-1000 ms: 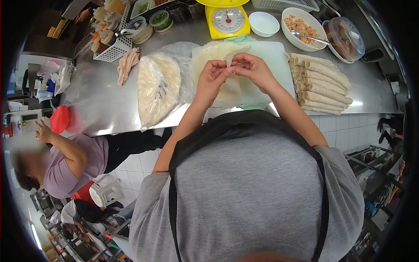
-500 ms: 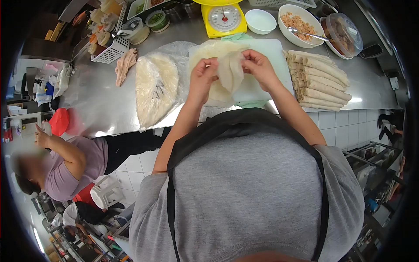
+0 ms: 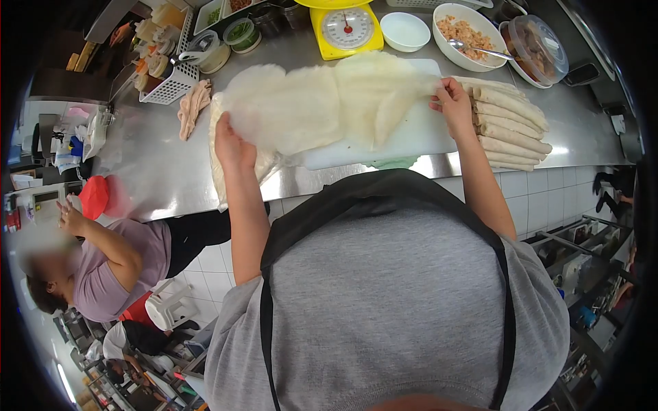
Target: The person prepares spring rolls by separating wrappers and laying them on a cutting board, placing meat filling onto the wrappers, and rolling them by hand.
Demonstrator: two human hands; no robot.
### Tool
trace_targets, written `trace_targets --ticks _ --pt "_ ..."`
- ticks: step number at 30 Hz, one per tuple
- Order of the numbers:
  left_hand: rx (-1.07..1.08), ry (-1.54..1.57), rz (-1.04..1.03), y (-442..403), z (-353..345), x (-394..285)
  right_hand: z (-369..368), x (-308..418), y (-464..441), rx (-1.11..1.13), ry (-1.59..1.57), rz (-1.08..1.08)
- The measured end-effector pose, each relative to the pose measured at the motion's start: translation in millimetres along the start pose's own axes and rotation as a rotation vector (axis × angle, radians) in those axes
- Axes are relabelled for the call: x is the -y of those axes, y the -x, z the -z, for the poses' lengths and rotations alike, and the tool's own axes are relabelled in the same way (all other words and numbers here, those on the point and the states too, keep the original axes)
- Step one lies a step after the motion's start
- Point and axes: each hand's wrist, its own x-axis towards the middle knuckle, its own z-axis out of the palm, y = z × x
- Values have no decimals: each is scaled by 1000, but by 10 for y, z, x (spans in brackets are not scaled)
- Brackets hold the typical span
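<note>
A broad, thin, cream-coloured wrapper sheet (image 3: 295, 109), translucent like bean-curd skin, stretches across a white cutting board (image 3: 418, 130) and over the plastic-covered stack to its left. My left hand (image 3: 236, 145) is at the sheet's lower left edge, thumb and fingers curled about it, fingertips partly covered. At the far right edge, my right hand (image 3: 454, 103) pinches a corner between thumb and fingers. Beneath the left part lies the plastic-wrapped stack of sheets (image 3: 218, 161). Beside my right hand sit several long pale rolls (image 3: 510, 127), piled together.
Behind the board stand a yellow scale (image 3: 348, 31), a white bowl (image 3: 406, 32), a bowl of orange filling with a spoon (image 3: 473, 38) and a lidded container (image 3: 538, 51). A crumpled cloth-like piece (image 3: 195, 109) and a bottle basket (image 3: 171, 83) are left. Another person (image 3: 120, 264) is at left.
My hands have moved far apart, left hand leftward and right hand rightward. The sheet that was bunched between them is now spread wide over the board and stack.
</note>
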Motion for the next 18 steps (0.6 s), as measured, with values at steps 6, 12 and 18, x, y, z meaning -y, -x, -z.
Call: trace_targets --ticks 6,12,18 --pt "11 21 -185 166 -157 -509 -28 47 42 -20 422 334" --pt "358 -136 -156 441 -781 -442 -370 728 342 162 593 770" --pt "754 -570 -121 785 -1368 215 -932 664 696 700 -166 298"
